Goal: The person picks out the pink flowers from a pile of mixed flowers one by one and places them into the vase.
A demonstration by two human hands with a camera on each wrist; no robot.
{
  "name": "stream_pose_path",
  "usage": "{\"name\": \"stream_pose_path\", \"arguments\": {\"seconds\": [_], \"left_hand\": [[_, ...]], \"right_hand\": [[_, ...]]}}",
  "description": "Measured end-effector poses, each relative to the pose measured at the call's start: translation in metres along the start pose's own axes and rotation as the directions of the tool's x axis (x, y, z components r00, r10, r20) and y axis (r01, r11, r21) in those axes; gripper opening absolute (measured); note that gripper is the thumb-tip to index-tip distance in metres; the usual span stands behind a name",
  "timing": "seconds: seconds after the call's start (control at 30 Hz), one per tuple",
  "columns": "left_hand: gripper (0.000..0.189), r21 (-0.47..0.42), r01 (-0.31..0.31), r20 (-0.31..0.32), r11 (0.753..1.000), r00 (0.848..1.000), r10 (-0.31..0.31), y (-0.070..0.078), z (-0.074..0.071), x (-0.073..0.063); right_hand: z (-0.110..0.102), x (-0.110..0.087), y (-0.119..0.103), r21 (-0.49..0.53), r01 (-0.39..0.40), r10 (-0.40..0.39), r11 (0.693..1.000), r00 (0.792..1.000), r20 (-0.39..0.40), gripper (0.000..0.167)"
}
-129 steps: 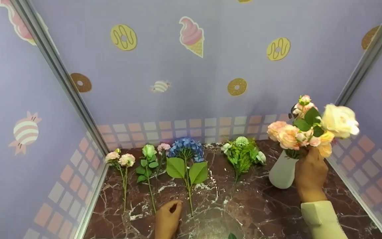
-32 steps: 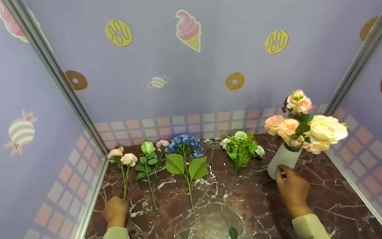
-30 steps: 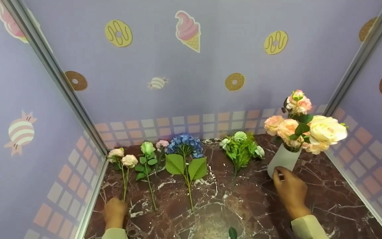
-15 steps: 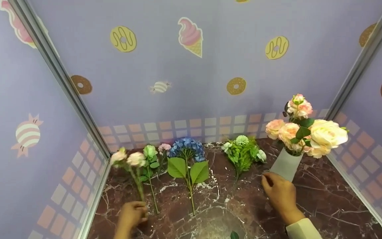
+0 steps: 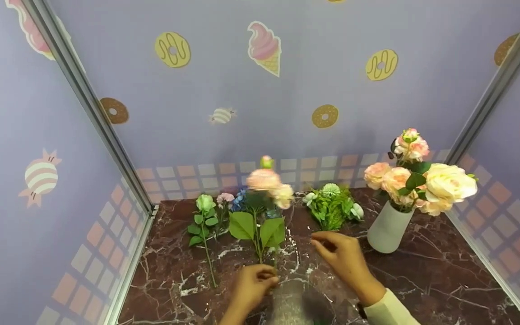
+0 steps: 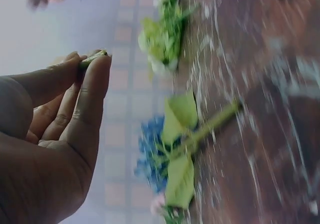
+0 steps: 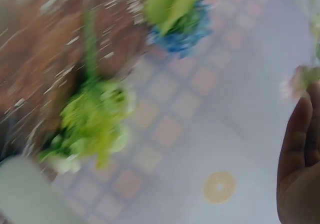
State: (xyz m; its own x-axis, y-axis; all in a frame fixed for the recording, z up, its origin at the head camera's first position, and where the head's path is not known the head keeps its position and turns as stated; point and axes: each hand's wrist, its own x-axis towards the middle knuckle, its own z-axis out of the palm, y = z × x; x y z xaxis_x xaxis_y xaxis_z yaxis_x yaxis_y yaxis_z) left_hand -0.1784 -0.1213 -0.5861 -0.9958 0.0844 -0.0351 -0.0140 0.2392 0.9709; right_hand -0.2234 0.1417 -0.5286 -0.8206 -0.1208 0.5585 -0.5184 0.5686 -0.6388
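Note:
In the head view my left hand (image 5: 252, 286) holds up a spray of pale pink roses (image 5: 264, 179), its blooms blurred in front of a blue hydrangea (image 5: 238, 201). The left wrist view shows my thumb and fingers pinching the cut end of its green stem (image 6: 92, 59). My right hand (image 5: 345, 262) hovers to the right of that stem, fingers loosely bent with nothing between them. A white vase (image 5: 387, 230) stands upright beyond the right hand, filled with peach roses (image 5: 394, 179) and a large cream rose (image 5: 449, 183).
On the dark marbled tabletop (image 5: 445, 280) lie a pale green rose (image 5: 206, 203), a small pink flower (image 5: 225, 198) and a leafy green-and-white bunch (image 5: 331, 207). Purple patterned walls (image 5: 206, 81) enclose the back and both sides.
The left hand has picked the pale pink rose spray off the tabletop's left end and carried it right, upright, to the middle. The right hand has left the vase and moved left.

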Motion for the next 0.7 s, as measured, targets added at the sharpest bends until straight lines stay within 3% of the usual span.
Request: {"name": "stream_pose_path", "arguments": {"seconds": [0.13,0.27,0.4,0.53,0.63,0.7], "left_hand": [[0.017,-0.043,-0.02,0.041,0.999,0.999,0.021,0.009,0.023,0.001],[0.016,-0.118,-0.035,0.072,0.992,0.996,0.044,0.013,0.041,0.0],[0.014,-0.127,-0.044,0.085,0.991,0.995,0.055,0.014,0.053,0.0],[0.013,-0.073,-0.048,0.089,0.996,0.995,0.055,0.013,0.059,0.0],[0.014,-0.052,-0.051,0.097,0.997,0.994,0.056,0.011,0.064,-0.001],[0.015,-0.058,-0.053,0.105,0.997,0.993,0.059,0.009,0.066,-0.001]], "right_hand": [[0.0,0.004,-0.015,0.124,-0.204,0.186,0.971,0.973,0.139,0.019],[-0.002,0.002,-0.019,0.209,-0.313,0.274,0.926,0.941,0.196,0.025],[-0.006,-0.002,-0.017,0.304,-0.377,0.328,0.875,0.923,0.202,0.027],[-0.009,-0.005,-0.013,0.385,-0.41,0.361,0.827,0.912,0.195,0.026],[-0.014,-0.007,-0.009,0.412,-0.389,0.343,0.824,0.921,0.185,0.019],[-0.019,-0.009,-0.005,0.407,-0.358,0.324,0.84,0.934,0.152,0.014]]}}
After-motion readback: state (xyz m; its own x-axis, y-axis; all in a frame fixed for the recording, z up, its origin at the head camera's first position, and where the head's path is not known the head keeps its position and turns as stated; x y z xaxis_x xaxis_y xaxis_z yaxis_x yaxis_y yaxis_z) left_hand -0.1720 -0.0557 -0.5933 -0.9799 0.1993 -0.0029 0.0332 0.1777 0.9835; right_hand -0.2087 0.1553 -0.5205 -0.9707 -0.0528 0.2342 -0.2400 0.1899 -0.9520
